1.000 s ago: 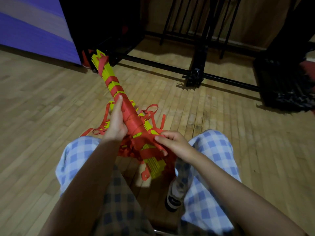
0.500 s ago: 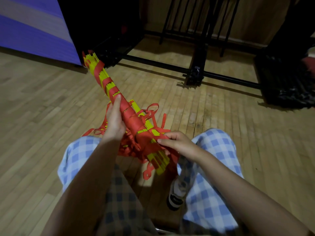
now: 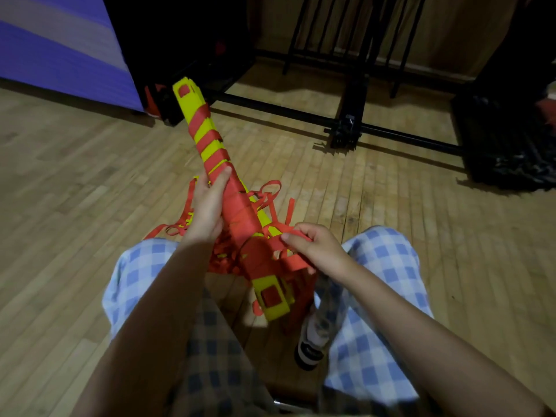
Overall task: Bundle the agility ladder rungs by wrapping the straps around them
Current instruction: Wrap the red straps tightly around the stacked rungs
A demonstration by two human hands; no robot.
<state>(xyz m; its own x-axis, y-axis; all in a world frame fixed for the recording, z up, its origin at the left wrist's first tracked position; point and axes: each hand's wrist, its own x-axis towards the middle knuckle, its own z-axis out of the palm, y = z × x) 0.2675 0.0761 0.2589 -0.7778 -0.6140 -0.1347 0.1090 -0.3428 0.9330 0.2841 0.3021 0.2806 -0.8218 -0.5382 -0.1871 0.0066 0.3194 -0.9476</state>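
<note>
A stack of yellow ladder rungs, wound with red strap, slants from my lap up and away to the left. My left hand grips the bundle around its middle. My right hand pinches a length of red strap beside the bundle's near end. Loose red strap loops hang behind and below the bundle. The near yellow end shows a red square.
I sit over a wooden floor with knees in blue checked trousers. A black metal rack stands ahead, a purple mat at far left, a dark pile at right. A bottle stands between my legs.
The bundle has turned about its length, so flat yellow faces now show instead of rung edges. My right hand has moved up a little with the strap.
</note>
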